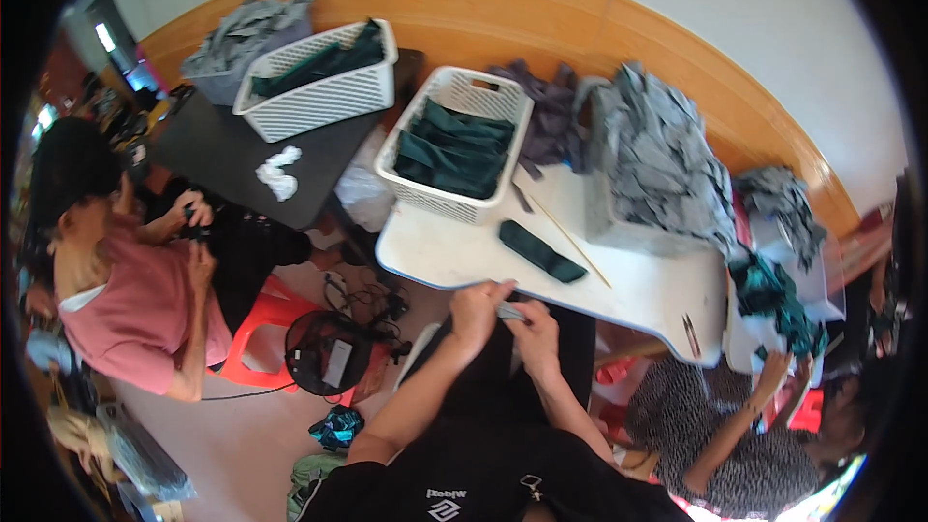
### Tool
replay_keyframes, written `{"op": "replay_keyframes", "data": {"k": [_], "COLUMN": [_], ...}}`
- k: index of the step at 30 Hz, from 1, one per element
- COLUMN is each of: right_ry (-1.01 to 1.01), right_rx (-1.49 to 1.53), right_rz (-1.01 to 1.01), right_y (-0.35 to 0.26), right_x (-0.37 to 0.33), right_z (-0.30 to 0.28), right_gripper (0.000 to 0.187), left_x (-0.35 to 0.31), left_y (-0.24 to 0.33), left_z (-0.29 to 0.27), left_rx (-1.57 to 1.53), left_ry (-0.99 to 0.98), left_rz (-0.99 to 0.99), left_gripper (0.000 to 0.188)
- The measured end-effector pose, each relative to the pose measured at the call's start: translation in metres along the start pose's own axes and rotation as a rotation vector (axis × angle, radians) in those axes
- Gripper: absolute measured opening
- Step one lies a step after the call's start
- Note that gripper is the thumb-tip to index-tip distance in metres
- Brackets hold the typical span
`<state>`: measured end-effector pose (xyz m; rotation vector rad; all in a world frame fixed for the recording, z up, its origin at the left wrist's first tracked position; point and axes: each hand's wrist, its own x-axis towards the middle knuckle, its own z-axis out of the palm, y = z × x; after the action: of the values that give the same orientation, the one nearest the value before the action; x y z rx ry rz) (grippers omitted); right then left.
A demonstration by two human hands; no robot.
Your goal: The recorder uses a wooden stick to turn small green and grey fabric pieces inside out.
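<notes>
Both hands, the left hand (pixel 476 307) and the right hand (pixel 535 326), pinch a small grey cloth piece (pixel 510 310) at the near edge of the smooth white table (pixel 454 256). A folded dark green cloth (pixel 541 250) lies just beyond, near a holey white basket (pixel 458 142).

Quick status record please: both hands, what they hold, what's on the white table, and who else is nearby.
left hand: pinching one end of a small grey fabric piece
right hand: gripping the other end
white table: folded dark green cloth, thin wooden stick, white basket of green cloths, heap of grey fabric
others: person in pink shirt on the left, person in patterned top on the right
</notes>
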<state>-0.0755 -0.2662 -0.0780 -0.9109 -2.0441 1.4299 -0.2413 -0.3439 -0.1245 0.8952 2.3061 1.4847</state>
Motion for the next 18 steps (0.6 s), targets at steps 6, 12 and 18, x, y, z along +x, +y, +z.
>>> {"op": "replay_keyframes", "data": {"k": [6, 12, 18], "right_ry": [0.051, -0.033, -0.152], "right_rx": [-0.143, 0.255, 0.451], "right_rz": [-0.001, 0.195, 0.328], "right_y": [-0.008, 0.037, 0.035], "right_x": [0.016, 0.015, 0.004], "right_z": [0.009, 0.015, 0.012], "right_gripper": [0.03, 0.026, 0.021], "left_x": [0.016, 0.015, 0.015], "left_y": [0.002, 0.006, -0.008], "left_z": [-0.012, -0.012, -0.01], "left_rx": [0.176, 0.34, 0.384], "left_ry": [0.045, 0.022, 0.074], "left_rz": [0.103, 0.097, 0.259], "left_gripper": [0.072, 0.072, 0.071]}}
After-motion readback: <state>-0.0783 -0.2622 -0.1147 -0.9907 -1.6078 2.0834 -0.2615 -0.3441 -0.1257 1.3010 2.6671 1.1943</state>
